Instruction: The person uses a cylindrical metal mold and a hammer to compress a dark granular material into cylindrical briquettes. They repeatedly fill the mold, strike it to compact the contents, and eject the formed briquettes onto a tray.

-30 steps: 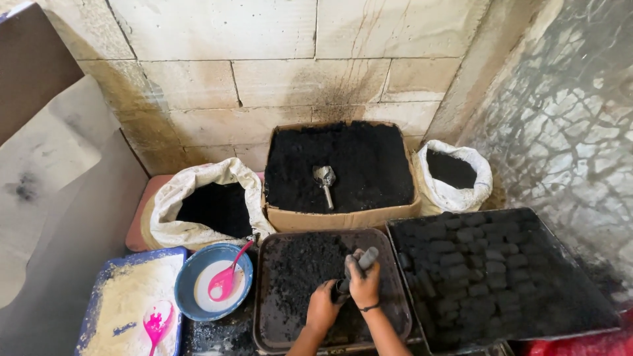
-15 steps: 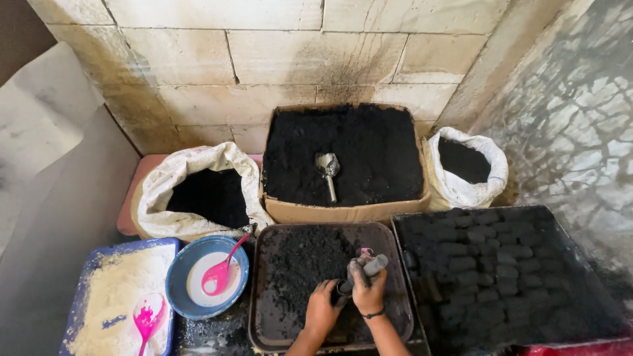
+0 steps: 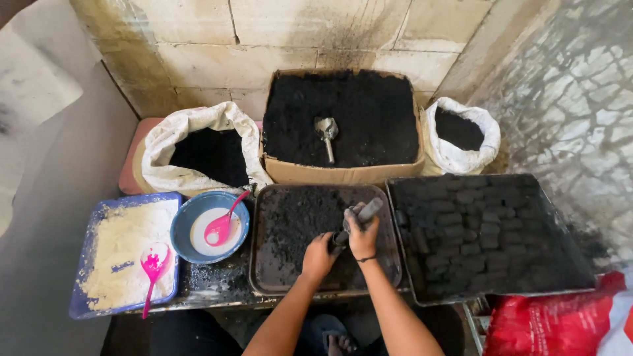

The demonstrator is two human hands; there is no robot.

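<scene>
Black powder: it fills the dark tray [image 3: 264, 277] in the middle, where both hands are.
Right hand [image 3: 363, 237]: its fingers are wrapped tight around a grey tube [image 3: 359, 216] that tilts over the tray.
Left hand [image 3: 319, 256]: its fingers are curled at the low end of the tube, touching it.
Right of the tray: a bigger tray of black blocks [image 3: 475, 231].
Left of the tray: a blue bowl [image 3: 181, 227] with a pink spoon [image 3: 221, 227], then a blue tray of pale flour [image 3: 125, 250].
Behind the tray: a cardboard box [image 3: 336, 175] of black powder with a metal scoop [image 3: 326, 132], and a white sack [image 3: 191, 148] on each side.
</scene>
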